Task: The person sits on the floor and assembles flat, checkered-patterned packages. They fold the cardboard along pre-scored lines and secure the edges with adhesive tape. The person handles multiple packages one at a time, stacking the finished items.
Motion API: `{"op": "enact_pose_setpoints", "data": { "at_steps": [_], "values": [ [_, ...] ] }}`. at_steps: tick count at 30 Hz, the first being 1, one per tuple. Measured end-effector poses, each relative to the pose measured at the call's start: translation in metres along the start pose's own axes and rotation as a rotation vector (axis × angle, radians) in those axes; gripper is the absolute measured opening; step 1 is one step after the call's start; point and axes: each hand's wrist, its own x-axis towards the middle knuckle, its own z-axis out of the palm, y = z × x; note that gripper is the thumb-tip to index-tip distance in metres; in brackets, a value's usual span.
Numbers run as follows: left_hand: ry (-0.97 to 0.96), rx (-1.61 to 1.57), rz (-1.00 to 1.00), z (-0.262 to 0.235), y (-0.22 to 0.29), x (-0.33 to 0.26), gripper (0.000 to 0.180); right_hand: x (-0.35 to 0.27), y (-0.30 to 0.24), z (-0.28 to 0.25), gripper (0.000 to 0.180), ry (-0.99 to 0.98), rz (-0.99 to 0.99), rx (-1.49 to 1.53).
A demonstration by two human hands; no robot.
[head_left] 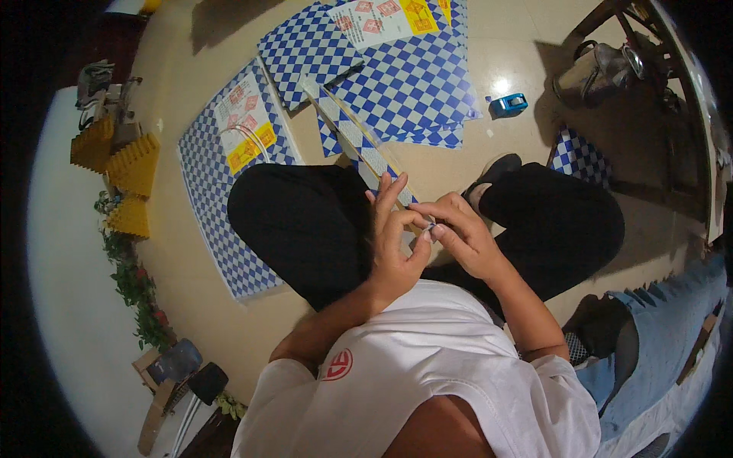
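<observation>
1. We have blue-checked sheets [416, 84] on the floor [504, 30].
2. The narrow strip [356, 140] slants from the sheets' side toward us.
3. Our left hand [398, 248] and our right hand [467, 238] pinch it at its near end, close together.

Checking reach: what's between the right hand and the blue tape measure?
Head view: a dark shoe, then tan floor, lie between right hand and blue tape measure.

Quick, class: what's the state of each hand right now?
Left hand: thumb and finger closed, pinching the near end of the checkered strip.
Right hand: closed, pinching that same end.
</observation>
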Motion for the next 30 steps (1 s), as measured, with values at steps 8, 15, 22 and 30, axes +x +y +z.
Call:
{"op": "enact_pose_setpoints", "data": {
  "at_steps": [8, 15, 22, 30],
  "values": [
    [0.158, -0.430, -0.076, 0.016, -0.007, -0.001, 0.070, 0.000, -0.013, 0.016, 0.045, 0.168, 0.030, -0.065],
    [0.044, -0.605, -0.277, 0.004, 0.001, -0.004, 0.076, 0.000, -0.016, 0.019, 0.053, 0.248, 0.062, -0.063],
    [0.049, -0.698, -0.398, 0.001, 0.008, 0.001, 0.074, 0.000, -0.015, 0.021, 0.053, 0.221, 0.044, -0.034],
    [0.024, -0.670, -0.412, 0.003, 0.009, -0.001, 0.069, -0.004, -0.009, 0.020, 0.049, 0.162, 0.099, 0.125]
  ]
}}
